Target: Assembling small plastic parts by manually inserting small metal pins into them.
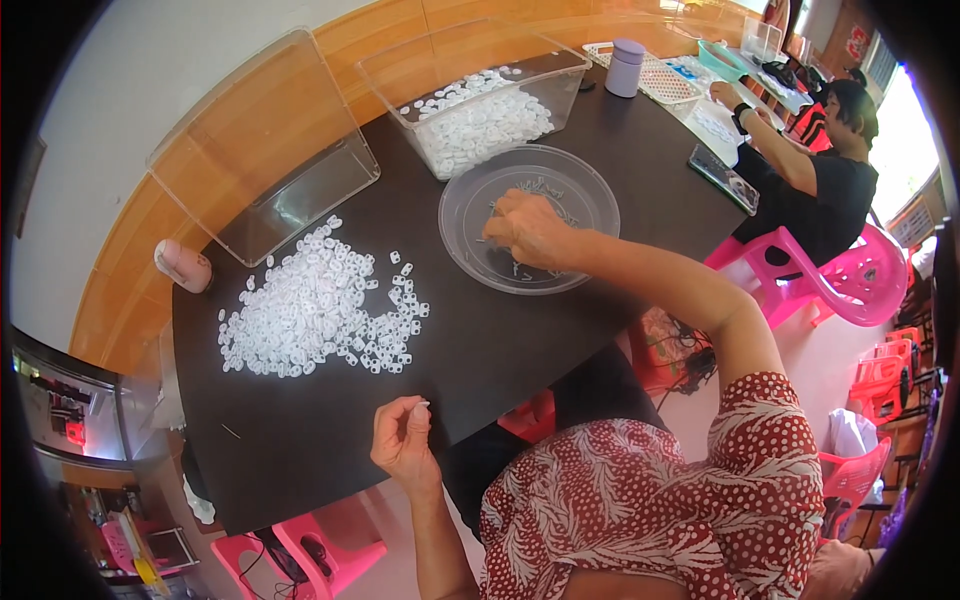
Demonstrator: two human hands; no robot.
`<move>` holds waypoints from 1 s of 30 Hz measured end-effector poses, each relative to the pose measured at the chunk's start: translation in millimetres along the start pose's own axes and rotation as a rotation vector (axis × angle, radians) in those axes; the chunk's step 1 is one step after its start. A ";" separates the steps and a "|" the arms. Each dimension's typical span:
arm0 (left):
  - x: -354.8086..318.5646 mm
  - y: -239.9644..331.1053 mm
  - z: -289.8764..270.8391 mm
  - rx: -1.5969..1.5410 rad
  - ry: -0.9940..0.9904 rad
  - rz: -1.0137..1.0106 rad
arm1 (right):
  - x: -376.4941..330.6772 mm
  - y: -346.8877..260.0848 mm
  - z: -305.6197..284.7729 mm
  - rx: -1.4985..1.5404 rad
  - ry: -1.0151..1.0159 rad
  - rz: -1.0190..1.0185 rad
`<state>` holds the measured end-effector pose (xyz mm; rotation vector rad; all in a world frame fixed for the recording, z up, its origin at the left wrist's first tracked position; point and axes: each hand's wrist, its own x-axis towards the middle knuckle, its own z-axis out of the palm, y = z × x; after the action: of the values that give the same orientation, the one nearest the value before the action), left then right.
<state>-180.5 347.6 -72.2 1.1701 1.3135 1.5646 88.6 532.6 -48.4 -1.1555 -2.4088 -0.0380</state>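
At the table's near edge, my left hand [405, 442] is closed, thumb against finger, on a small white piece [425, 404] whose tip just shows. My right hand [535, 230] reaches into a shallow round clear plastic dish [598, 185]. Its fingers are pinched down among small grey metal-looking bits [545, 188]; whatever they hold is hidden. Left of the dish lies a wide heap of small white plastic pieces [300, 310] with openings in them. Several pieces of the same kind spread loosely at the heap's right side.
Behind the dish stands a clear bin [405, 115] partly filled with white pieces. Another clear box [300, 200] is at the far left, near a pale pink rounded object [183, 265]. A lavender tumbler [625, 68] and a phone [722, 178] lie toward a seated co-worker [835, 180].
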 end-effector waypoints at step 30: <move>0.8 15.4 4.4 -0.221 0.154 -0.145 | 8.5 -63.5 -28.0 0.197 0.141 -0.062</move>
<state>-176.5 346.9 -56.7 0.8146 1.2562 1.6699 47.9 491.6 -8.9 -0.9572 -2.2659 0.0929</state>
